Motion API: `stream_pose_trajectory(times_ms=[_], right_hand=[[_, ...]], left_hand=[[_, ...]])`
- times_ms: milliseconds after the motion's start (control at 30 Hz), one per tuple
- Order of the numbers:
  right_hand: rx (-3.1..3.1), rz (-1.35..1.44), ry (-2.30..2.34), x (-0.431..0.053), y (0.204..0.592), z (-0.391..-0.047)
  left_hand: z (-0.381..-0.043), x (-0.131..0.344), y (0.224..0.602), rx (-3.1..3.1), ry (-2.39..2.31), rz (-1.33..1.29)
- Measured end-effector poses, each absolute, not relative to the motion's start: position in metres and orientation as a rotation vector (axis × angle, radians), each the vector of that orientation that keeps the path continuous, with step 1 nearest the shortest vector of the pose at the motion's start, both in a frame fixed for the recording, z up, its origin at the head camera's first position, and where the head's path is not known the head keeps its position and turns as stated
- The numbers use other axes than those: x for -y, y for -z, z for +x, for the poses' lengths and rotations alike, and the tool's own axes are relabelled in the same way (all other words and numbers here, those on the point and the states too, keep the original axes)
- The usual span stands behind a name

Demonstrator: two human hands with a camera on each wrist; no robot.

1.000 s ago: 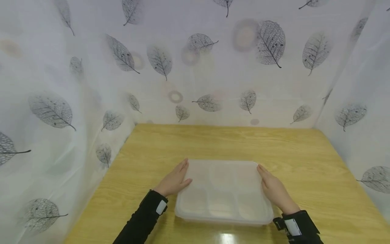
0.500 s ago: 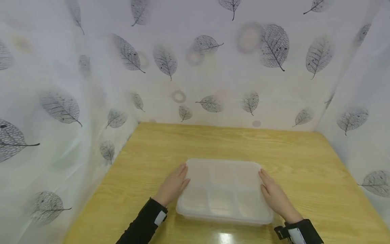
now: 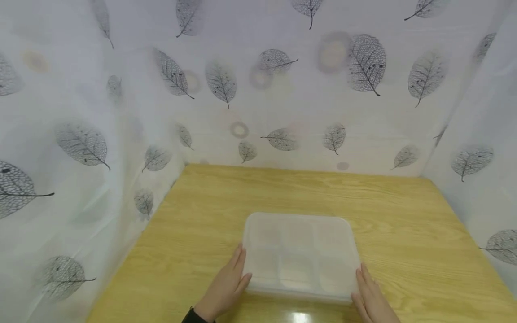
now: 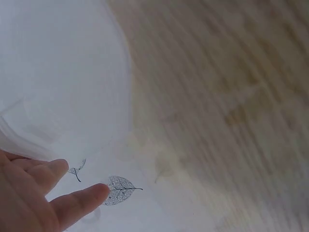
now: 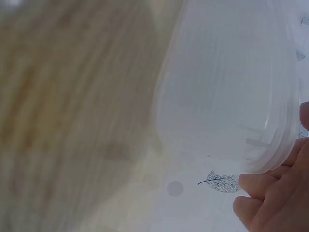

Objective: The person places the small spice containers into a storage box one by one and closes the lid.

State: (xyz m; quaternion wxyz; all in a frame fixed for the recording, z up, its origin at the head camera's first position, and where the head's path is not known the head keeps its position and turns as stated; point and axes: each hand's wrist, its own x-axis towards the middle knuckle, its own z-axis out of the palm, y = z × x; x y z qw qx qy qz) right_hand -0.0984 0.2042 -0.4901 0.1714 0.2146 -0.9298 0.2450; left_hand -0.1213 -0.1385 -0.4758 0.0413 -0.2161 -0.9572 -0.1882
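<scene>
A translucent white plastic box (image 3: 299, 255) with a flat lid sits in front of me in the head view; round-cornered compartments show faintly through the top. My left hand (image 3: 224, 287) lies along its near left side, fingers fairly straight, thumb at the lid's edge. At the near right corner the fingertips of my right hand (image 3: 372, 296) touch the side. In the left wrist view, fingers (image 4: 79, 205) extend beside the box rim. The right wrist view shows my knuckles (image 5: 270, 198) against the rim. Contents are too blurred to tell.
A wood-grain table (image 3: 291, 188) lies under and around the box. White curtains (image 3: 299, 103) printed with dark skeleton leaves hang along the back and both sides of the table.
Both hands have slid along the box's sides toward its near corners. The box's near edge looks narrower and its far edge wider than before. The view has shifted slightly.
</scene>
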Motion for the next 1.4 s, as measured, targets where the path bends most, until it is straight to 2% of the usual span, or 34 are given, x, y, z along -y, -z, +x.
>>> stream_pose_trajectory(times_ms=[433, 833, 1133, 1400], right_hand=[[2.616, 0.590, -0.618, -0.208, 0.501, -0.090], [2.657, 0.568, -0.671, -0.205, 0.497, -0.086], [2.896, 0.458, -0.640, -0.199, 0.475, -0.106], [2.881, 0.529, -0.581, -0.199, 0.471, -0.132]], left_hand=[[-0.116, 0.132, 0.485, 2.857, 0.511, -0.683], [-0.116, 0.137, 0.480, 2.936, 0.701, -0.736], [-0.145, 0.140, 0.473, 3.032, 0.783, -0.727], [-0.172, 0.142, 0.474, 3.061, 0.840, -0.752]])
